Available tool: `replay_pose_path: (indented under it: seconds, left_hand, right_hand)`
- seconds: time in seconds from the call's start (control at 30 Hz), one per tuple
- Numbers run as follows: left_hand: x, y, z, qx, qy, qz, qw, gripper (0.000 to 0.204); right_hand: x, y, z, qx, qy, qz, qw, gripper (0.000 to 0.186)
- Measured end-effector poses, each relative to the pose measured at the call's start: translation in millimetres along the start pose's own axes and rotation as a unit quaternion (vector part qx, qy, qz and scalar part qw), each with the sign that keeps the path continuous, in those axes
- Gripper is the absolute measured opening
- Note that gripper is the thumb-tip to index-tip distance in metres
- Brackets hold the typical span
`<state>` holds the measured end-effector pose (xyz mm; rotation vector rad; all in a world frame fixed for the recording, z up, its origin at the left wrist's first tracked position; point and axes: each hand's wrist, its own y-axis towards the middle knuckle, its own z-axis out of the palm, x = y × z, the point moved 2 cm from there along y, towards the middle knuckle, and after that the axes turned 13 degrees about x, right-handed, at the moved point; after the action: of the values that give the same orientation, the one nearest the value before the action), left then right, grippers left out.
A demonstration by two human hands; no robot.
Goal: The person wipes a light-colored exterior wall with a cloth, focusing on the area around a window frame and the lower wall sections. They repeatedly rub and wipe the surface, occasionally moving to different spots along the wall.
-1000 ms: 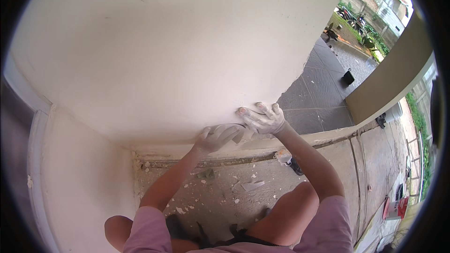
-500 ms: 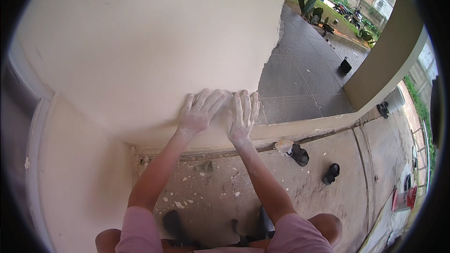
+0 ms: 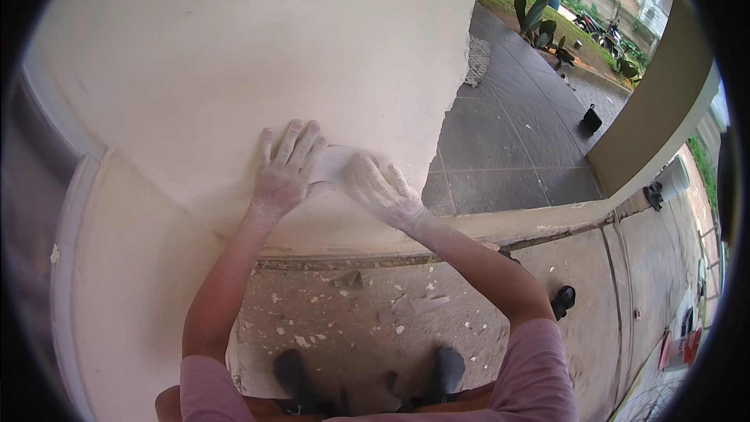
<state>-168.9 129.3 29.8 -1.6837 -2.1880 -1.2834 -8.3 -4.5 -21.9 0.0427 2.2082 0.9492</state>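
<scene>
Black sandal right, on rough concrete floor; pale flakes scattered near. Pillar right; dark tiles past wall's jagged edge. White bucket far right, contents can't tell. Wall smooth, cream. Pale curved sheet against wall, between hands. Hands apart: left hand fingers spread, at sheet's left end; right hand bent over right end, grip unclear.
</scene>
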Motion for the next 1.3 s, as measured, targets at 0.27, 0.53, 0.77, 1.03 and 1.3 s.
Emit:
replay_pose_path:
  seconds: [0.27,0.53,0.77,1.03,1.3]
  left_hand:
    - [7.1,-2.8,-17.1,-0.034,-0.022,-0.072,0.997,0.104]
    - [6.4,-15.0,-45.3,-0.024,-0.120,-0.080,0.989,0.090]
    - [-38.1,-53.9,-14.8,0.099,-0.138,-0.036,0.985,0.074]
    - [-48.5,-102.5,13.7,0.070,-0.138,-0.013,0.988,0.054]
    - [-37.0,-39.4,12.7,-0.086,-0.210,-0.508,0.831,0.066]
  right_hand:
    - [-14.3,32.7,-4.5,0.006,0.012,-0.170,0.985,0.060]
    - [-24.0,-86.5,48.2,0.069,0.029,-0.308,0.948,0.054]
    - [9.8,-121.8,69.7,0.042,0.118,-0.209,0.970,0.046]
    - [1.0,-67.1,55.9,0.018,0.080,-0.153,0.985,0.042]
    - [-44.8,-5.4,17.1,0.006,0.093,-0.160,0.983,0.038]
